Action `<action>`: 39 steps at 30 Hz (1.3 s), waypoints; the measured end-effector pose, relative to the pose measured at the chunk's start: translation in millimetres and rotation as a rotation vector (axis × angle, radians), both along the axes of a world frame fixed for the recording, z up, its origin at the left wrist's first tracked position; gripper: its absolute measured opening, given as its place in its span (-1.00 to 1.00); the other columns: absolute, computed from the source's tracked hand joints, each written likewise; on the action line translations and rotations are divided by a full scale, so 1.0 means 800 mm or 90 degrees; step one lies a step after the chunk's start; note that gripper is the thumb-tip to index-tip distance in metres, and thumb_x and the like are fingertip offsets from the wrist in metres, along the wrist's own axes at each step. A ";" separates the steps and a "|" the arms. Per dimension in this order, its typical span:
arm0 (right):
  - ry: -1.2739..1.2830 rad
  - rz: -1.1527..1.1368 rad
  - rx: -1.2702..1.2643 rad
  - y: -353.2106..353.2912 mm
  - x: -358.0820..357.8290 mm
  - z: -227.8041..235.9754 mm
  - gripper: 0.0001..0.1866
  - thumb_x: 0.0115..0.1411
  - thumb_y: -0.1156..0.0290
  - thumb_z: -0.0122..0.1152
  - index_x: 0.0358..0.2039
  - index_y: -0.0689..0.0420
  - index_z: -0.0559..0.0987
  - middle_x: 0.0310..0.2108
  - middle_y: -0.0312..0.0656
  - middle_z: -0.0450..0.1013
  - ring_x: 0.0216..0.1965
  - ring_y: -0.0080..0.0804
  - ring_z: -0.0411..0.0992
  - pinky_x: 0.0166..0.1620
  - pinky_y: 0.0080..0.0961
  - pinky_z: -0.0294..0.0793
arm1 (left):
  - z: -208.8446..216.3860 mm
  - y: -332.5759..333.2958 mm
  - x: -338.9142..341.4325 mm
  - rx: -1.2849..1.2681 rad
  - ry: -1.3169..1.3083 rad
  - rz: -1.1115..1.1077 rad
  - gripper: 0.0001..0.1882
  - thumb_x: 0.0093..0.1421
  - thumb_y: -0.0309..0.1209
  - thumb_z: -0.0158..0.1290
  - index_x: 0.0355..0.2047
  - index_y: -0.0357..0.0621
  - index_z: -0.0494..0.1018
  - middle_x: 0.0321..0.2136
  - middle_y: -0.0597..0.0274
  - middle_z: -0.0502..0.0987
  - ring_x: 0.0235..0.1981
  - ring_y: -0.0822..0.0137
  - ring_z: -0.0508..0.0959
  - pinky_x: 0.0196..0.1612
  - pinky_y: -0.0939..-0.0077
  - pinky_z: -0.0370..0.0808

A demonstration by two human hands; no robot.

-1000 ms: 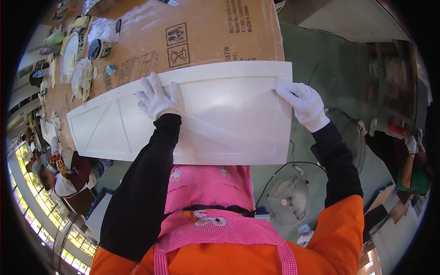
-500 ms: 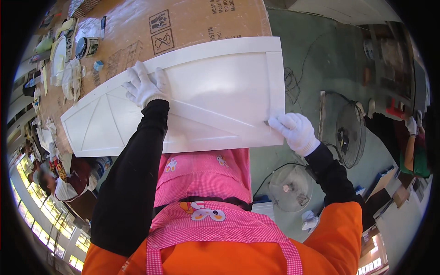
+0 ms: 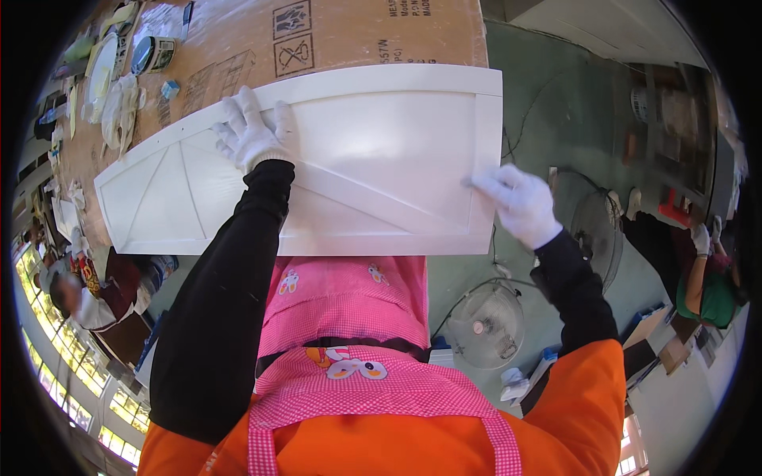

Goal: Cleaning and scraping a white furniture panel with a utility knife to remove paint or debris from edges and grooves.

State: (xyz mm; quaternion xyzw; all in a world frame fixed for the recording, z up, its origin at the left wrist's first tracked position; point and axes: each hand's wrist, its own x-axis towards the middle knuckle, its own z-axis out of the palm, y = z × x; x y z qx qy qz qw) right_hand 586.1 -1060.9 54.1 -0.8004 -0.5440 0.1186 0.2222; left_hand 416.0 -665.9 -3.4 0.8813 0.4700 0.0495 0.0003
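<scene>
A white panel point(image 3: 381, 143) with a raised border and slanting strips lies on the cardboard-covered table point(image 3: 349, 40), its near edge close to my pink checked apron. My left hand point(image 3: 255, 133), in a white glove, rests flat on the panel left of its middle, fingers spread. At the panel's right end, my gloved right hand point(image 3: 524, 205) is closed in a pinch. A small greyish tip point(image 3: 467, 182) pokes out from its fingers over the right border strip; blur hides what it is.
A tub with a dark lid point(image 3: 143, 55), a small blue block point(image 3: 170, 89) and a crumpled plastic bag point(image 3: 121, 115) sit on the table's left. Fans point(image 3: 486, 325) stand on the floor at right. Co-workers are at far left point(image 3: 119, 305) and far right point(image 3: 702, 289).
My right hand has moved up along the panel's right border, away from the near corner. My left hand stays spread at the same spot on the panel. The view has shifted slightly.
</scene>
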 end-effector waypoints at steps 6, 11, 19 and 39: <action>-0.132 -0.080 0.049 0.076 0.116 -0.017 -0.50 0.07 0.57 0.22 0.03 -0.19 0.66 -0.36 -0.31 0.43 -0.42 -0.28 0.50 -0.39 -0.36 0.51 | 0.004 -0.003 0.001 -0.001 -0.018 -0.013 -0.17 0.28 0.26 -0.10 0.47 0.25 0.10 0.50 -0.05 0.01 0.45 -0.43 -0.06 0.45 -0.24 -0.17; -0.156 -0.073 0.159 0.091 0.131 -0.026 -0.50 0.05 0.59 0.23 0.02 -0.11 0.66 -0.31 -0.33 0.49 -0.38 -0.30 0.51 -0.37 -0.38 0.52 | 0.003 -0.003 -0.002 0.013 -0.009 -0.016 -0.18 0.28 0.25 -0.09 0.47 0.25 0.10 0.49 -0.05 0.02 0.45 -0.42 -0.06 0.45 -0.24 -0.16; -0.229 0.059 0.096 0.039 0.058 -0.029 -0.59 0.08 0.48 0.31 -0.01 -0.07 0.66 -0.36 -0.34 0.50 -0.43 -0.32 0.48 -0.42 -0.36 0.47 | 0.000 -0.002 0.000 -0.001 -0.012 -0.016 -0.18 0.28 0.26 -0.09 0.46 0.25 0.12 0.50 -0.03 0.01 0.46 -0.41 -0.06 0.45 -0.24 -0.16; -0.081 0.004 0.009 -0.068 -0.087 -0.008 -0.54 0.07 0.43 0.21 0.03 -0.13 0.61 -0.52 -0.35 0.28 -0.52 -0.37 0.39 -0.52 -0.35 0.38 | -0.002 0.003 0.002 0.009 0.003 0.001 -0.15 0.26 0.29 -0.09 0.47 0.27 0.11 0.51 0.02 -0.01 0.47 -0.37 -0.06 0.46 -0.22 -0.18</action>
